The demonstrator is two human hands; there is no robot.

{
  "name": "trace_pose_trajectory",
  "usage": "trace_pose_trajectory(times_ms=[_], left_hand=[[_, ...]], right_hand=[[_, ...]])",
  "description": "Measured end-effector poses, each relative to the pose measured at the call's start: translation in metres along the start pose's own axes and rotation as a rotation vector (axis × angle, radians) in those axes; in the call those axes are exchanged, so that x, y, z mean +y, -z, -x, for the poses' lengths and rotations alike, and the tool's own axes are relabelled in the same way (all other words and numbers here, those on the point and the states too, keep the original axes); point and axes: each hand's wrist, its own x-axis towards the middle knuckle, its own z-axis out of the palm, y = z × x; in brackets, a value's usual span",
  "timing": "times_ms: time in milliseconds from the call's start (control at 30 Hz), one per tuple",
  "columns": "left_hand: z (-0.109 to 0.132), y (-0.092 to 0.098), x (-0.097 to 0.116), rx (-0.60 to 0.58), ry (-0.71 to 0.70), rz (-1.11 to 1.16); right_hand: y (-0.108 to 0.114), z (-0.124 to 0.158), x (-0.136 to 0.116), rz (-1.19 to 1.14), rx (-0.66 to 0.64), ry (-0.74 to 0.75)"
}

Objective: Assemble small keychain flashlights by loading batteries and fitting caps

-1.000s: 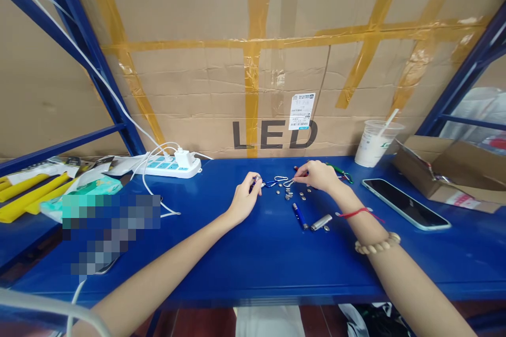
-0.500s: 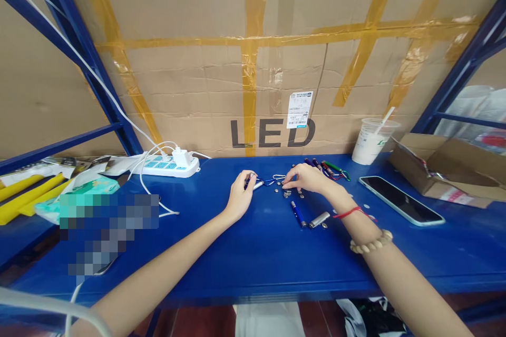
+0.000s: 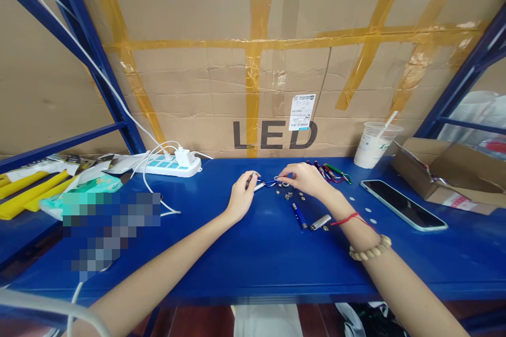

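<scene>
My left hand (image 3: 240, 197) is closed round a small flashlight, mostly hidden by the fingers; a silver part (image 3: 259, 186) sticks out on the right. Beside it is a blue carabiner clip (image 3: 270, 184). My right hand (image 3: 303, 179) is closed in a pinch at the clip's right end, by a silver ring (image 3: 276, 179); what its fingertips hold is too small to make out. Several button cells (image 3: 288, 196) lie loose below the right hand. Nearer to me are a blue flashlight tube (image 3: 299, 216) and a silver tube (image 3: 320, 222).
Behind the right hand lie several coloured flashlights with clips (image 3: 333, 172). To the right are a phone (image 3: 404, 205), a drink cup (image 3: 373, 147) and an open cardboard box (image 3: 446, 168). A power strip (image 3: 168, 165) with cables stands left. A large carton (image 3: 197, 89) backs the blue table (image 3: 237, 258).
My right hand has moved slightly left, from above the button cells to the ring and clip. My left hand keeps its hold on the flashlight. The camera view has shifted slightly.
</scene>
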Motion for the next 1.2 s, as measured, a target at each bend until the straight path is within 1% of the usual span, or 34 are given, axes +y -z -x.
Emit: trace_pose_trajectory(times_ms=[100,267,533,700,733,800,867,967,1067,1200], left_hand=[[0.000,0.000,0.000,-0.052,0.033,0.006],[-0.001,-0.001,0.000,-0.070,0.057,0.020],[0.001,-0.001,0.000,-0.067,0.010,-0.006],[0.000,-0.001,-0.002,-0.062,-0.024,-0.006],[0.000,-0.001,-0.003,-0.066,-0.029,-0.005],[-0.001,-0.002,-0.006,-0.083,-0.049,-0.016],[-0.002,-0.002,-0.009,-0.109,-0.071,-0.038],[-0.003,-0.002,-0.012,-0.151,-0.086,-0.053],[-0.003,-0.002,-0.012,-0.172,-0.125,-0.090],[-0.001,-0.002,-0.011,-0.214,-0.205,-0.190]], right_hand=[[-0.002,0.000,-0.002,0.011,-0.039,0.014],[-0.006,0.000,-0.001,0.030,-0.090,0.027],[-0.010,-0.001,0.001,0.044,-0.107,0.020],[-0.016,-0.001,0.003,-0.004,-0.147,0.038],[-0.017,-0.001,0.003,-0.015,-0.147,0.044],[-0.018,-0.002,0.003,-0.048,-0.102,0.047],[-0.018,-0.002,0.002,-0.137,-0.007,0.035],[-0.017,-0.003,-0.003,-0.396,0.121,0.023],[-0.016,-0.003,-0.008,-0.610,0.147,0.027],[-0.015,-0.002,-0.012,-0.752,0.132,0.008]])
